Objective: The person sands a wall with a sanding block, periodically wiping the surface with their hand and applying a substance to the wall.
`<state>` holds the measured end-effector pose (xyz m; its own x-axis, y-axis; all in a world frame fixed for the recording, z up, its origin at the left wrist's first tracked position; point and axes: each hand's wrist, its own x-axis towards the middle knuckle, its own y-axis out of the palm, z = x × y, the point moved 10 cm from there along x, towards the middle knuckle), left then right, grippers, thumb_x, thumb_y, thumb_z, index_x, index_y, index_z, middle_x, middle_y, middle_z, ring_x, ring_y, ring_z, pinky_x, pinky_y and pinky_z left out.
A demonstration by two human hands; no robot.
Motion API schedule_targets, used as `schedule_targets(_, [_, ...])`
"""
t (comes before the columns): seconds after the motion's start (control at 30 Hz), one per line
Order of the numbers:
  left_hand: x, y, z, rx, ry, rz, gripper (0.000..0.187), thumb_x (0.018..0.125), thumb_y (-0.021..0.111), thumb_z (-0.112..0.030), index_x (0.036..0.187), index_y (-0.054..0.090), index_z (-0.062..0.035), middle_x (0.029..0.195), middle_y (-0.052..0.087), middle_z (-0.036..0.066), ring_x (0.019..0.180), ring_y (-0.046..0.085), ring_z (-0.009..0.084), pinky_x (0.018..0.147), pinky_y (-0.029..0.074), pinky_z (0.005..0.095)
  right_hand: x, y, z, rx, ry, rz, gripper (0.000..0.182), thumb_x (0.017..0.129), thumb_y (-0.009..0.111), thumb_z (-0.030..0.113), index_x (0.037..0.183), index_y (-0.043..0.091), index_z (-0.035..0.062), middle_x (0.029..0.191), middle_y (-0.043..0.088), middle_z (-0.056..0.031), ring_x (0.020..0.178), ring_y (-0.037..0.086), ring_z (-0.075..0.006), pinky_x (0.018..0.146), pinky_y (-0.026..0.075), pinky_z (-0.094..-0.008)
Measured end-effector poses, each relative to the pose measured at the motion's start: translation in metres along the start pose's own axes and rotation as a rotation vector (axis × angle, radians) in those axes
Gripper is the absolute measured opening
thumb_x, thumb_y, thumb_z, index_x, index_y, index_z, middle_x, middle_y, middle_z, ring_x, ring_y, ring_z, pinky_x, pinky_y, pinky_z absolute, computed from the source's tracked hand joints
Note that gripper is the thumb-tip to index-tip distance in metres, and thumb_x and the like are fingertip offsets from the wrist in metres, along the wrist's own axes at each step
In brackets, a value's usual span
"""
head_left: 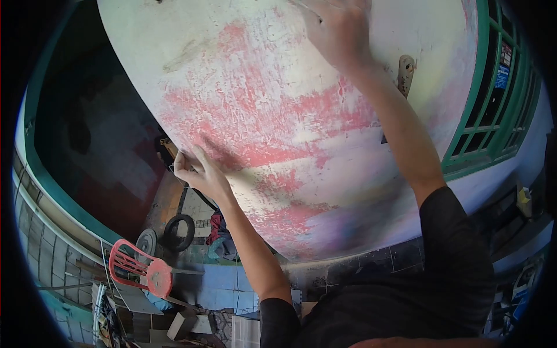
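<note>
A large door panel (pixel 267 116) fills the middle of the view, its whitish paint worn through to patchy red. At its left edge, my left hand (pixel 203 174) grips the panel, thumb on the face and the other fingers bent round the rim. Higher up, my right hand (pixel 339 29) lies against or just over the painted face. The top of the picture cuts off its fingers, and the hand is slightly blurred, so anything under it is hidden. A worn metal lock plate (pixel 406 75) sits on the panel beside my right forearm.
Left is a dark doorway with a green frame (pixel 43 156). A red plastic chair (pixel 142 269), a black tyre (pixel 178 232) and loose boards and blocks (pixel 183 325) stand or lie below. A green barred window (pixel 493 116) is at right.
</note>
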<state>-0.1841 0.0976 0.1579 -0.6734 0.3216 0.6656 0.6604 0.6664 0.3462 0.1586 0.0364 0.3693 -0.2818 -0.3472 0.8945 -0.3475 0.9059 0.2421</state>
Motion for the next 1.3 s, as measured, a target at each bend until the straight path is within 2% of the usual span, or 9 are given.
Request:
schedule_targets(0.2, [-0.003, 0.005, -0.002, 0.045, 0.051, 0.05, 0.069, 0.099, 0.076, -0.03, 0.142, 0.039, 0.0091, 0.143, 0.046, 0.025, 0.135, 0.049, 0.0336, 0.118, 0.036, 0.0449, -0.113, -0.041, 0.061, 0.102, 0.135, 0.059, 0.036, 0.088, 0.073, 0.012, 0.124, 0.077, 0.0152, 0.127, 0.074, 0.0038, 0.095, 0.054, -0.0209, 0.089, 0.04, -0.039])
schedule_targets(0.27, [-0.006, 0.011, -0.015, 0.132, 0.12, 0.063, 0.077, 0.094, 0.081, -0.034, 0.143, 0.038, 0.008, 0.144, 0.045, 0.024, 0.137, 0.045, 0.036, 0.118, 0.033, 0.0492, -0.126, -0.043, 0.07, 0.07, 0.013, 0.27, 0.035, 0.089, 0.073, 0.012, 0.123, 0.078, 0.0159, 0.129, 0.074, 0.0042, 0.094, 0.053, -0.0194, 0.089, 0.039, -0.0375])
schedule_targets(0.4, [-0.006, 0.018, -0.021, 0.379, 0.127, -0.003, 0.08, 0.092, 0.082, -0.034, 0.144, 0.04, 0.0082, 0.145, 0.047, 0.027, 0.135, 0.048, 0.0384, 0.118, 0.034, 0.051, -0.048, -0.014, 0.012, -0.001, -0.009, 0.154, 0.033, 0.09, 0.073, 0.014, 0.122, 0.077, 0.0168, 0.127, 0.074, 0.0071, 0.098, 0.055, -0.0223, 0.086, 0.039, -0.0407])
schedule_targets(0.53, [-0.021, 0.038, -0.07, 0.437, 0.42, -0.074, 0.08, 0.09, 0.082, -0.038, 0.146, 0.042, 0.0045, 0.147, 0.049, 0.021, 0.142, 0.041, 0.0374, 0.12, 0.023, 0.0547, -0.001, -0.018, -0.011, -0.07, 0.054, -0.017, 0.032, 0.09, 0.071, 0.011, 0.121, 0.075, 0.0162, 0.127, 0.074, 0.0068, 0.098, 0.055, -0.0246, 0.087, 0.04, -0.0431])
schedule_targets(0.73, [-0.034, 0.089, -0.139, 0.291, 0.696, 0.134, 0.088, 0.086, 0.085, -0.041, 0.151, 0.042, -0.0004, 0.159, 0.043, 0.023, 0.152, 0.035, 0.0394, 0.125, 0.017, 0.0595, -0.129, -0.049, 0.054, 0.034, 0.132, 0.142, 0.037, 0.083, 0.078, 0.014, 0.12, 0.079, 0.0124, 0.131, 0.074, 0.0049, 0.104, 0.056, -0.0221, 0.095, 0.041, -0.0407])
schedule_targets(0.8, [-0.033, 0.107, -0.156, 0.249, 0.759, 0.162, 0.086, 0.087, 0.083, -0.04, 0.152, 0.043, -0.0003, 0.16, 0.043, 0.023, 0.153, 0.034, 0.0394, 0.126, 0.018, 0.0598, -0.123, -0.044, 0.044, -0.007, 0.068, 0.134, 0.034, 0.08, 0.08, 0.015, 0.115, 0.081, 0.0144, 0.129, 0.075, 0.0055, 0.104, 0.056, -0.0201, 0.094, 0.041, -0.0397])
schedule_targets(1.0, [-0.02, 0.154, -0.205, 0.167, 0.905, 0.148, 0.069, 0.096, 0.074, -0.036, 0.149, 0.049, 0.0015, 0.156, 0.048, 0.021, 0.149, 0.041, 0.0387, 0.125, 0.024, 0.0563, -0.004, -0.017, -0.012, -0.106, 0.122, 0.064, 0.046, 0.088, 0.068, 0.008, 0.133, 0.071, 0.0148, 0.136, 0.071, 0.0064, 0.099, 0.056, -0.0283, 0.094, 0.042, -0.0417])
schedule_targets(1.17, [-0.014, 0.162, -0.199, 0.212, 0.914, 0.091, 0.067, 0.101, 0.066, -0.039, 0.15, 0.048, 0.0026, 0.156, 0.049, 0.022, 0.148, 0.042, 0.0395, 0.125, 0.026, 0.0554, -0.134, -0.054, 0.049, 0.007, 0.161, 0.164, 0.029, 0.085, 0.071, 0.005, 0.113, 0.079, 0.0072, 0.138, 0.071, 0.0001, 0.103, 0.057, -0.0243, 0.093, 0.041, -0.0394])
schedule_targets(1.3, [-0.017, 0.163, -0.199, 0.226, 0.915, 0.099, 0.068, 0.101, 0.065, -0.039, 0.151, 0.047, 0.0033, 0.156, 0.049, 0.022, 0.148, 0.042, 0.0395, 0.125, 0.026, 0.0546, -0.107, -0.048, 0.035, 0.099, 0.132, 0.097, 0.027, 0.086, 0.068, -0.003, 0.11, 0.079, 0.0018, 0.132, 0.074, -0.0083, 0.093, 0.056, -0.0244, 0.094, 0.04, -0.0376])
